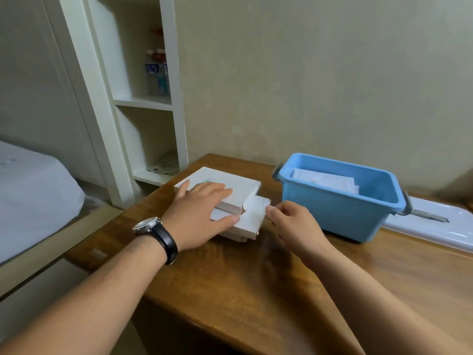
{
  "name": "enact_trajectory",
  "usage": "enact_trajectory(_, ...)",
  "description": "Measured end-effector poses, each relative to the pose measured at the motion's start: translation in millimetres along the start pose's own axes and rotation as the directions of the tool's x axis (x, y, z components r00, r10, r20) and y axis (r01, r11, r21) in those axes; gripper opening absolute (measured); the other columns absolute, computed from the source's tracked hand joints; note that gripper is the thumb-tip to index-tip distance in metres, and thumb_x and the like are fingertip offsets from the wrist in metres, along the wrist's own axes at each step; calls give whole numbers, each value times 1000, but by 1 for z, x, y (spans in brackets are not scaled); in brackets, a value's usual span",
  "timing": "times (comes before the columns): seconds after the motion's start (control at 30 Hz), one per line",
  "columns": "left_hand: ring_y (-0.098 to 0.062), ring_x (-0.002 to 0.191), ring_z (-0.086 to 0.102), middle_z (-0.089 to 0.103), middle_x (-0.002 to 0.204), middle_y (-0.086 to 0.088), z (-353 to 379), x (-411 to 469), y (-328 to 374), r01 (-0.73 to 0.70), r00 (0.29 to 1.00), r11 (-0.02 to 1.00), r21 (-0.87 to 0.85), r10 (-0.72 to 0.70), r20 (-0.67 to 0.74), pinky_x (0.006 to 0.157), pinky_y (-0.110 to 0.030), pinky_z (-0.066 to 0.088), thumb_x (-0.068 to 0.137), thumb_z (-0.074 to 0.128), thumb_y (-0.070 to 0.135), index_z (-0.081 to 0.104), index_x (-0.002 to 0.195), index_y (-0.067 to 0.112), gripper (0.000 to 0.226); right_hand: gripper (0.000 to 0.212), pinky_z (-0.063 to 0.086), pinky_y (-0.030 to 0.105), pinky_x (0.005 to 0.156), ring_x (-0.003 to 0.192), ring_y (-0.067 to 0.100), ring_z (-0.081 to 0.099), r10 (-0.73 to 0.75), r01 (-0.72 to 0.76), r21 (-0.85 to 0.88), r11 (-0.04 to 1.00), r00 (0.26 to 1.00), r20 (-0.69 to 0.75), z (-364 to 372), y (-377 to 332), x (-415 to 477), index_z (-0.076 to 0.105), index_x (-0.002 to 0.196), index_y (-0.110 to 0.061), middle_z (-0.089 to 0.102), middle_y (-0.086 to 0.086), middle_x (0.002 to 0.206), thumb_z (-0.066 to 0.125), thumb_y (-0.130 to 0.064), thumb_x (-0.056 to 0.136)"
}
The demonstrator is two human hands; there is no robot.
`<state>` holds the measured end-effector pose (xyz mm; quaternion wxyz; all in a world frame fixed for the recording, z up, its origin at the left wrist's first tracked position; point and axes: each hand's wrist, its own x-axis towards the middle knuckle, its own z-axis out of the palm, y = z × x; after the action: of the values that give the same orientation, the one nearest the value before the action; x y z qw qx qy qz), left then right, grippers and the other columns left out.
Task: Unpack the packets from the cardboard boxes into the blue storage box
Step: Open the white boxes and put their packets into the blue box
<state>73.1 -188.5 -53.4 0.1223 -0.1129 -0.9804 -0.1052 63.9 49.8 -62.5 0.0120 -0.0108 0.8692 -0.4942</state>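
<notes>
Left hand [202, 208] lies flat atop stacked cardboard boxes [238, 198], mid-frame; right hand [294, 224] pinches a packet [258, 204] at their open end. Blue storage box [340, 208], right of centre, holds white packets [325, 180].

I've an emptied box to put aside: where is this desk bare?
Bare wood: the near part of the desk between the forearms, and a strip behind the cardboard boxes by the wall. Crowded: the gap between those boxes and the blue box, where the right hand is; a white lid fills the far right.

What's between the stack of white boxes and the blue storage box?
Head view: the right hand pinching packets from a box, above bare wooden table.
</notes>
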Motion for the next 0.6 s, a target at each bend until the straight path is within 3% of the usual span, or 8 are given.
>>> enact_trajectory(0.13, -10, 150, 35, 45, 160, 15, -1, -4, 31, -74, 975, 994, -81, 55, -217, 129, -42, 13, 98, 50, 66, 49, 152, 38, 61, 37, 53, 41, 67, 71, 19, 64, 21, -15, 48, 999, 991, -129, -40, 37, -19, 72, 93, -17, 71, 5, 79, 61, -51, 104)
enact_trajectory(0.27, -13, 119, 57, 66, 126, 11, 18, -6, 103, -304, 920, 936, -176, 241, -311, 102, -33, 46, 97, 55, 55, 68, 128, 30, 42, 39, 60, 49, 71, 63, 18, 63, 44, -34, 46, 998, 970, -240, -78, 73, -39, 70, 90, -11, 69, 4, 70, 62, -47, 104)
enact_trajectory(0.33, -14, 107, 62, 69, 113, 11, 39, -4, 149, -408, 895, 879, -247, 331, -299, 94, -38, 52, 97, 56, 52, 72, 117, 27, 36, 38, 61, 52, 70, 57, 16, 63, 50, -36, 52, 998, 950, -309, -101, 94, -53, 69, 88, -9, 70, 7, 68, 63, -43, 103)
enact_trajectory(0.43, -10, 102, 61, 68, 109, 14, 76, 1, 230, -452, 892, 819, -355, 410, -190, 96, -35, 50, 98, 56, 54, 71, 117, 32, 33, 32, 62, 50, 69, 60, 20, 68, 122, -93, 92, 991, 906, -405, -146, 124, -81, 70, 92, -10, 76, 16, 81, 61, -37, 106)
enact_trajectory(0.53, -3, 93, 58, 65, 109, 18, 107, 9, 302, -429, 891, 765, -481, 447, -83, 91, -34, 54, 100, 61, 50, 67, 122, 35, 28, 23, 62, 44, 75, 78, 18, 71, 95, -125, -23, 992, 849, -520, -201, 147, -117, 70, 95, -18, 74, 3, 87, 62, -37, 106)
enact_trajectory(0.6, -3, 93, 59, 65, 109, 18, 123, 16, 342, -422, 883, 742, -521, 466, -51, 89, -35, 56, 100, 62, 48, 65, 124, 36, 28, 15, 57, 33, 74, 85, 13, 68, 11, -101, -114, 988, 793, -609, -243, 160, -141, 69, 96, -23, 71, -5, 89, 65, -35, 105)
